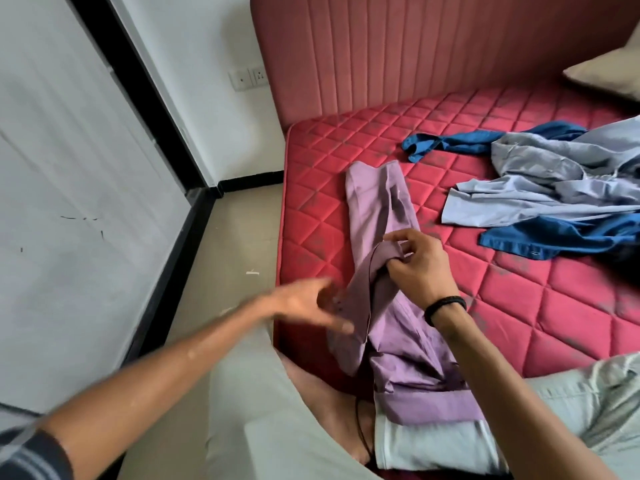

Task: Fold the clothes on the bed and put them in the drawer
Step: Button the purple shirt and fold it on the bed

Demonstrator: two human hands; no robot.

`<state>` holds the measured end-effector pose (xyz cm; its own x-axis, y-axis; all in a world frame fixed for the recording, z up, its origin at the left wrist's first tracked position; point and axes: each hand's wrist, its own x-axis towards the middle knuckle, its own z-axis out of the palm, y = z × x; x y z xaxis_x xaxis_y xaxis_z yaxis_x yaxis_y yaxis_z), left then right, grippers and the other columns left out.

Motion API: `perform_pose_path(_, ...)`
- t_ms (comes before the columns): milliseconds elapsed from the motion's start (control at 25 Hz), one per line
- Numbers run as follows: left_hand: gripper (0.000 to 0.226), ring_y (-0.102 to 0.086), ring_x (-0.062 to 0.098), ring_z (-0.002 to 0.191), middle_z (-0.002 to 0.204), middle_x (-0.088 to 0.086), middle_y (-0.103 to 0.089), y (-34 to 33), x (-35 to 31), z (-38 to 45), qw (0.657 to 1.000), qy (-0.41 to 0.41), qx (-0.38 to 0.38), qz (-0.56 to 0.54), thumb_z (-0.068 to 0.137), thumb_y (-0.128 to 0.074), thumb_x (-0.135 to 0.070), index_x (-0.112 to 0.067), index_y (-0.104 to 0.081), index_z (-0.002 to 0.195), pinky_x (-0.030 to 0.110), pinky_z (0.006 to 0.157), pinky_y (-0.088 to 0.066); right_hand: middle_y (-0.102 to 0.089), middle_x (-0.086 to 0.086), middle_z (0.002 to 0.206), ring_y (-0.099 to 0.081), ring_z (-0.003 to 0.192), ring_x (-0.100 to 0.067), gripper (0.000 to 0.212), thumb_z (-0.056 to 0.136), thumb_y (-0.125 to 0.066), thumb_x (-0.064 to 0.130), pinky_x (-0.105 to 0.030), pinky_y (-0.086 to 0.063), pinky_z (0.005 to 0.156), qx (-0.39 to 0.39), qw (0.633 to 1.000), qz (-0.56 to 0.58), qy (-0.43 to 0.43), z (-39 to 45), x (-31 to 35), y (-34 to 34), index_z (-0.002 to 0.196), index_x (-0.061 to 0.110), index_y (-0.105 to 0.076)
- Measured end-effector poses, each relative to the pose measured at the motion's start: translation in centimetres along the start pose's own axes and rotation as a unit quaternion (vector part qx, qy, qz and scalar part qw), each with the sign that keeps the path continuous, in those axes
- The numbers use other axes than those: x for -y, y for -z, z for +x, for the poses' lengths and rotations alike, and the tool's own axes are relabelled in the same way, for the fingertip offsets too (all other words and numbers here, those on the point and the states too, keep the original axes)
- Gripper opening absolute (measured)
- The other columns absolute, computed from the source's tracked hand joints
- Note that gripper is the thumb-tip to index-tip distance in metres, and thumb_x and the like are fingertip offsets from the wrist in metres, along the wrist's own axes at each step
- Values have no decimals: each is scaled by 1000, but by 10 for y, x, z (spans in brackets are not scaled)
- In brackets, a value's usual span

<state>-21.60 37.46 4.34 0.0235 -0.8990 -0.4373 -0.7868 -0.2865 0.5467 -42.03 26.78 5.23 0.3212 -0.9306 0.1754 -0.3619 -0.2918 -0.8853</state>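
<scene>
Meanwhile right hand point(417, 263) pinches one purple garment point(384, 216); left hand point(308, 306) open, blurred.

White wall point(69, 168), beige floor point(239, 230), red mattress point(519, 306), padded headboard point(415, 46).

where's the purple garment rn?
Head view, centre: the purple garment lies along the red mattress's left edge, pinched by the right hand, left of the light blue shirt.
</scene>
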Motion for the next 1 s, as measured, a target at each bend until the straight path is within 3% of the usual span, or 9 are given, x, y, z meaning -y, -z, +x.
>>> perform_pose_path(160,88,-56,-4,123,134,-24,-61,-68,25,6,997,9,-73,-31,70,-86,-61,-38,-48,147,15,103,-42,-70,7,77,-64,69,-7,27,78,-64,9,-26,-53,65,54,998,-17,-24,32,-4,-5,98,23,-75)
perform_pose_path(320,25,-70,3,93,94,-13,-77,-70,36,9,976,36,-184,-107,82,-78,-42,-25,-75,100,23,79,-48,-66,10,82,-64,78,-11,32,78,-67,8,-23,-52,68,74,994,-66,-46,53,-7,-9,107,20,-72)
perform_pose_path(440,26,-64,2,78,81,-10,-74,-40,38,-22,950,21,-203,-235,79,-73,-41,-20,-72,95,24,69,-45,-65,4,94,-68,95,-22,49,73,-84,21,-36,-56,85,122,985,-115,-33,60,-5,-5,119,18,-66)
perform_pose_path(520,30,-65,18,86,89,2,-75,-9,32,-48,874,52,-217,-433,82,-72,-26,-10,-75,106,29,69,-49,-61,0,112,-61,113,-24,86,61,-94,42,-39,-52,96,199,962,-185,18,55,6,3,136,24,-55)
perform_pose_path(640,29,-76,28,80,97,19,-77,39,1,-82,646,49,-137,-750,68,-75,0,2,-78,97,38,66,-64,-49,-1,140,-52,125,-19,127,49,-93,66,-32,-44,105,339,905,-220,129,24,47,15,154,42,-26)
perform_pose_path(680,41,-77,27,83,103,21,-76,50,-8,-87,614,31,-132,-777,57,-83,6,4,-77,98,41,72,-65,-47,2,142,-53,124,-14,131,51,-92,66,-28,-44,104,377,891,-190,165,10,66,16,156,45,-18)
perform_pose_path(800,32,-69,13,91,95,10,-74,65,-52,-96,685,4,-77,-725,57,-89,5,-1,-78,86,34,98,-53,-54,12,135,-59,113,2,124,61,-95,50,-27,-53,99,366,901,-24,230,-17,110,13,158,37,-20)
perform_pose_path(880,14,-71,10,84,90,8,-74,73,-91,-101,727,-30,-42,-684,86,-66,-5,-2,-76,95,29,92,-56,-60,12,127,-62,107,5,108,67,-96,33,-28,-54,99,297,920,46,250,-15,126,17,155,23,-34)
perform_pose_path(1000,31,-76,17,81,96,16,-77,101,-137,-107,792,-120,-54,-596,103,-46,-17,-5,-66,123,32,86,-60,-71,4,108,-67,92,0,67,77,-88,7,-20,-55,85,249,925,93,273,6,142,56,136,3,-56)
